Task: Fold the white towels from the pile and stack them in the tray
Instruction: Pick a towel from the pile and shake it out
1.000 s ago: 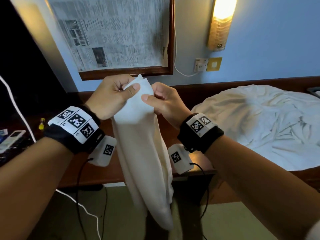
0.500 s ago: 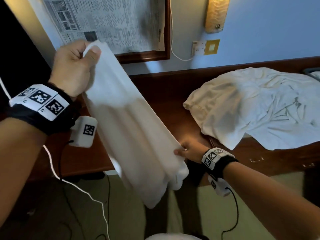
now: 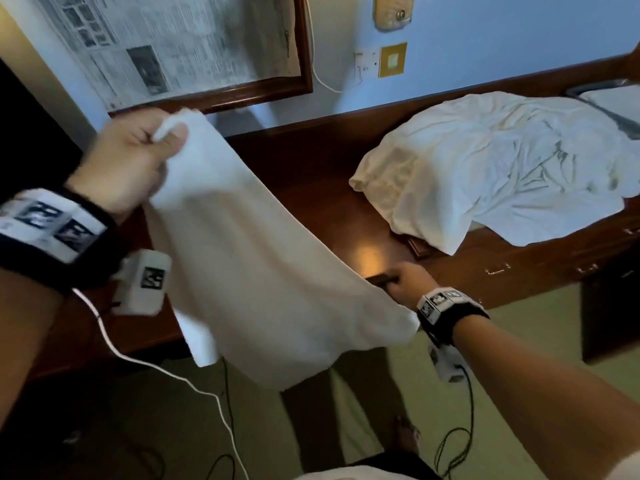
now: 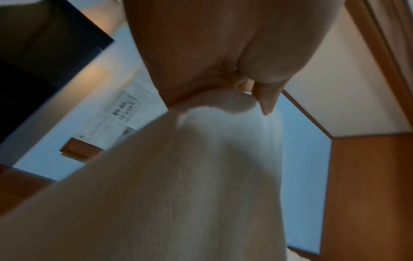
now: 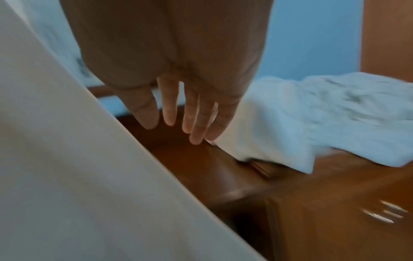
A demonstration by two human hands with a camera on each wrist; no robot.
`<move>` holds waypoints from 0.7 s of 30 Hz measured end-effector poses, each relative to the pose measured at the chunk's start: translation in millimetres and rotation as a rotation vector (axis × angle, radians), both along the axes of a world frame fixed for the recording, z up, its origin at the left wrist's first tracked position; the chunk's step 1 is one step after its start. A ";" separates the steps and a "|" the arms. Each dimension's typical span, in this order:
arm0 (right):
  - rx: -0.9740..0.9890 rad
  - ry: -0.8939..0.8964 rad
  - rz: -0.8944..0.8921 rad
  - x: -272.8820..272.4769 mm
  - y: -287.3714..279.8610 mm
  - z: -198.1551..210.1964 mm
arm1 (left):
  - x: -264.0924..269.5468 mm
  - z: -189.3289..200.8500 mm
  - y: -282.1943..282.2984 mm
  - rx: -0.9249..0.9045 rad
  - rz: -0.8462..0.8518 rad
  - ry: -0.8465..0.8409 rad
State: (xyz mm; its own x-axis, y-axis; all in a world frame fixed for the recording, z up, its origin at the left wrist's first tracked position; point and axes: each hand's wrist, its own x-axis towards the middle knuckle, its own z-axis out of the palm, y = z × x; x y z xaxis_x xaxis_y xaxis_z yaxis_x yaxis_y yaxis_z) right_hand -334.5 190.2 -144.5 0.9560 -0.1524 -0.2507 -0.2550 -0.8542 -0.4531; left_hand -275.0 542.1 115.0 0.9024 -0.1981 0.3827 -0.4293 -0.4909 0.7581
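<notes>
Left wrist view: fingers [image 4: 267,98] pinch towel [image 3: 249,258] corner | left hand [image 3: 135,168] holds it raised, draping toward counter [image 3: 311,188] edge | right hand [image 5: 178,84] fingers straight, spread, beside towel | pile [image 3: 495,164] on counter, right.

Framed newspaper [image 3: 173,53] on blue wall; wall lamp [image 3: 393,12]; switch plate [image 3: 392,59]; wooden desk [image 3: 311,188].

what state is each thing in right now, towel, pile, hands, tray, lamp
towel: unfolded, hanging in the air, held by one top corner
left hand: raised, pinching the towel's corner
right hand: low by the desk edge, fingers straight, holding nothing
pile: crumpled, lying on the desk
tray: at far right, contents unclear
wall lamp: cannot tell if lit
</notes>
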 end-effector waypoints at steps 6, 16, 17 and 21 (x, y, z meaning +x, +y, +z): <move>0.721 -0.453 0.379 17.5 111.0 164.2 | -18.5 -26.3 -32.2 0.220 -0.233 0.151; 0.944 -0.453 0.413 19.7 156.3 216.7 | -34.7 -14.3 -5.1 0.116 -0.299 0.070; 0.964 -0.452 0.414 20.5 159.6 220.2 | -33.7 -13.6 -1.5 0.095 -0.289 0.070; 0.800 -0.594 0.394 25.0 172.9 240.2 | -32.8 -13.9 2.6 -0.108 -0.283 0.081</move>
State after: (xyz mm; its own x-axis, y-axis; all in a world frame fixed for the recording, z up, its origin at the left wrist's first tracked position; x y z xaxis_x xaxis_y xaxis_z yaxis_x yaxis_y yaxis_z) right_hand -309.5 363.1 95.6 0.9036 0.1958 0.3809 0.4197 -0.2278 -0.8786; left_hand -307.8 544.7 101.1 0.8455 -0.4079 0.3446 -0.4737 -0.2749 0.8367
